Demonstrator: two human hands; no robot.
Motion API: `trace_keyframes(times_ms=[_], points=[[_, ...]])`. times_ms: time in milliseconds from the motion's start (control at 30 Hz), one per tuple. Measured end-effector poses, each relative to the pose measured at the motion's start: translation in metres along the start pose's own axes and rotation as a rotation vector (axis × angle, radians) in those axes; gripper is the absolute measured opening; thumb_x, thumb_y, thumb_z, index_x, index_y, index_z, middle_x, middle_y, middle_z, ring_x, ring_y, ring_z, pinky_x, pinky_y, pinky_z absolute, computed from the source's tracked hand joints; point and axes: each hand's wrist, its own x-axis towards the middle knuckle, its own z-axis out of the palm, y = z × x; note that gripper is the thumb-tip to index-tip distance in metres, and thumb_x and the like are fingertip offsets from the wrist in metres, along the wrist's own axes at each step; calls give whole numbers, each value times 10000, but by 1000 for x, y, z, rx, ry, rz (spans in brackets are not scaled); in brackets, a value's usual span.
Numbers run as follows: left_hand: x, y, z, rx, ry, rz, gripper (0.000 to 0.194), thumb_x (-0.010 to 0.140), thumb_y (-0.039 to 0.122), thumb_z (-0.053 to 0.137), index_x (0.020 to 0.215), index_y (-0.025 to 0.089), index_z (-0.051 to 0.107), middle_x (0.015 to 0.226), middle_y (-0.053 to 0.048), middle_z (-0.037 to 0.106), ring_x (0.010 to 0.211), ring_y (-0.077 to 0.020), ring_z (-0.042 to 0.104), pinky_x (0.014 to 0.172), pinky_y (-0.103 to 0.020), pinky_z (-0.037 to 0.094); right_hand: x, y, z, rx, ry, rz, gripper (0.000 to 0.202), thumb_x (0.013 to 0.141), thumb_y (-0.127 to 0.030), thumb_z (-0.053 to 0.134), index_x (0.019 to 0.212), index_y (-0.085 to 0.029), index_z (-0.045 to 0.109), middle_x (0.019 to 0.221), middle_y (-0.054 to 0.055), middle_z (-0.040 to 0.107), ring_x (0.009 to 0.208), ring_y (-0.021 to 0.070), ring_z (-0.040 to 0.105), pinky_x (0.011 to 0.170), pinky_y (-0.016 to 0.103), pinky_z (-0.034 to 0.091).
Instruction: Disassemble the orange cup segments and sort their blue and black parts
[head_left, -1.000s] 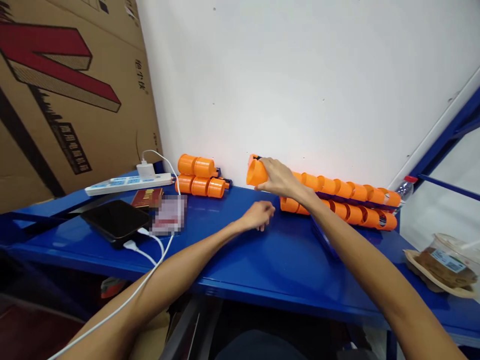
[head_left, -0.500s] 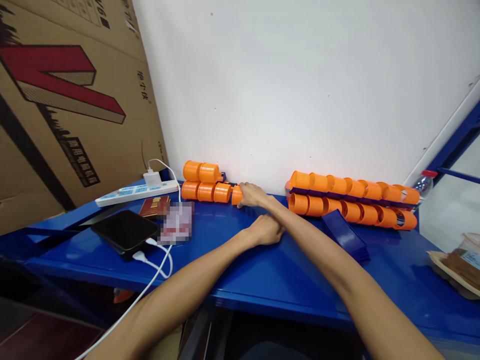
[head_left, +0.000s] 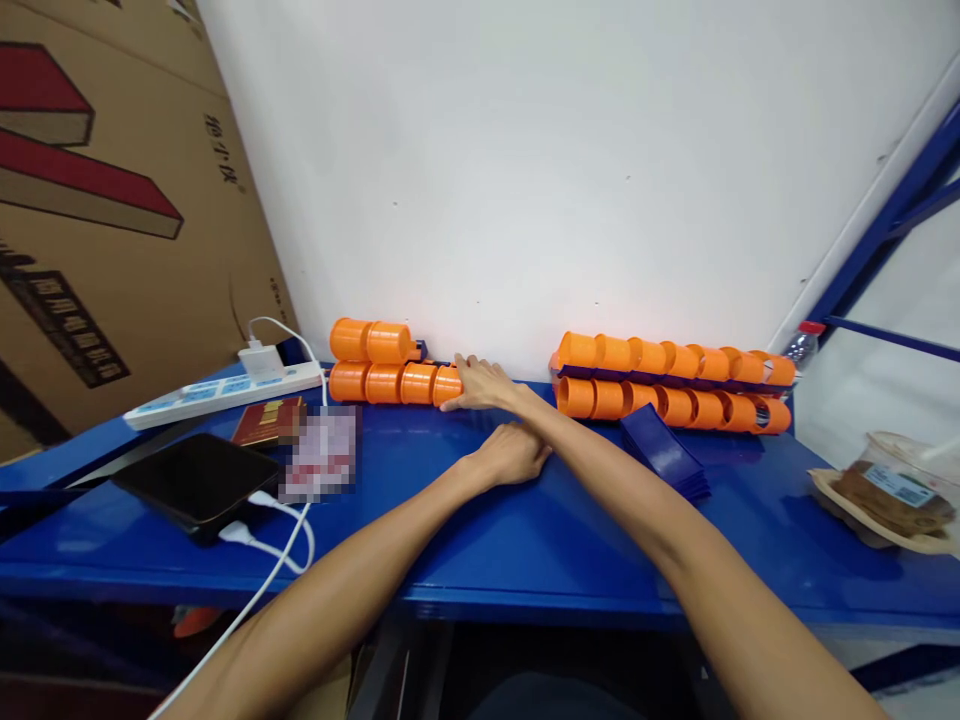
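My right hand [head_left: 482, 384] reaches to the back of the blue table [head_left: 480, 540], its fingers round the rightmost orange cup [head_left: 448, 385] of the lower left row. That cup sits against its neighbour [head_left: 418, 384]. Two more orange cups [head_left: 388, 342] lie on top at the left. My left hand [head_left: 515, 453] rests closed on the table below my right wrist; whatever it may hold is hidden. Right of my hands, two stacked rows of orange cups [head_left: 675, 405] lie along the wall, with dark blue plates [head_left: 664, 452] in front.
At the left are a power strip [head_left: 225, 393], a black device [head_left: 196, 480] with white cables, a red booklet [head_left: 268, 422] and a blurred packet [head_left: 322, 450]. A food container [head_left: 892, 490] and a bottle [head_left: 804, 345] stand at the right, beside a large carton [head_left: 135, 200] far left.
My right hand has brought the orange cup left against the row, closing the gap. The camera view has shifted, so the scene sits further left. My left hand stays closed on the table.
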Motion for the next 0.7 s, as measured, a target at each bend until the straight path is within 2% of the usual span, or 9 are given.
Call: trace_keyframes(times_ms=[67, 133, 233, 333, 400, 500, 600, 700], points=[[0, 3, -2, 19, -39, -68, 191, 942, 271, 561, 855, 199, 715, 963, -179, 766, 985, -373, 728, 934, -480, 531, -6, 9, -21, -33, 57, -20, 748, 932, -548, 692, 1477, -93, 457, 1457, 269, 583, 1315, 397, 594, 1064, 528, 490], [1, 5, -3, 37, -70, -98, 245, 949, 293, 559, 758, 200, 679, 902, -188, 756, 968, -395, 735, 938, -517, 520, -18, 23, -48, -89, 132, -29, 639, 957, -461, 678, 1450, -96, 501, 1425, 249, 618, 1313, 374, 594, 1062, 495, 489], [2, 7, -3, 30, -93, -119, 260, 951, 301, 556, 731, 206, 657, 937, -201, 755, 1042, -419, 729, 974, -539, 499, -45, 50, -91, -197, 172, 6, 633, 887, -286, 756, 1447, -109, 520, 1415, 217, 639, 1346, 351, 567, 1076, 457, 477], [2, 7, -4, -2, -93, -140, 269, 944, 300, 562, 700, 206, 624, 953, -210, 753, 1082, -430, 718, 992, -544, 486, -73, 78, -116, -289, 121, 87, 734, 819, -249, 805, 1467, -94, 497, 1407, 232, 629, 1293, 368, 589, 1024, 458, 495], [1, 8, -5, -28, -84, -155, 284, 931, 300, 582, 664, 205, 592, 941, -209, 752, 1075, -426, 717, 994, -540, 482, -86, 93, -119, -342, 60, 128, 785, 787, -263, 820, 1469, -66, 485, 1375, 247, 634, 1235, 376, 616, 980, 449, 505], [0, 8, -6, -74, -62, -171, 299, 894, 299, 629, 618, 210, 558, 885, -187, 747, 1042, -407, 720, 993, -521, 481, -96, 109, -108, -395, -8, 168, 768, 782, -259, 787, 1450, -27, 489, 1335, 263, 649, 1204, 377, 630, 955, 432, 496], [-1, 7, -6, -143, -23, -181, 317, 851, 294, 678, 582, 219, 527, 791, -151, 719, 985, -386, 722, 975, -495, 482, -95, 121, -96, -409, -10, 181, 714, 784, -231, 749, 1425, -32, 507, 1309, 256, 668, 1192, 365, 637, 961, 427, 479], [2, 3, -5, -251, 53, -202, 343, 831, 295, 706, 566, 224, 499, 686, -101, 651, 907, -352, 715, 925, -453, 490, -91, 130, -93, -376, 25, 159, 650, 779, -244, 758, 1363, -48, 551, 1287, 240, 679, 1157, 353, 643, 956, 423, 473]])
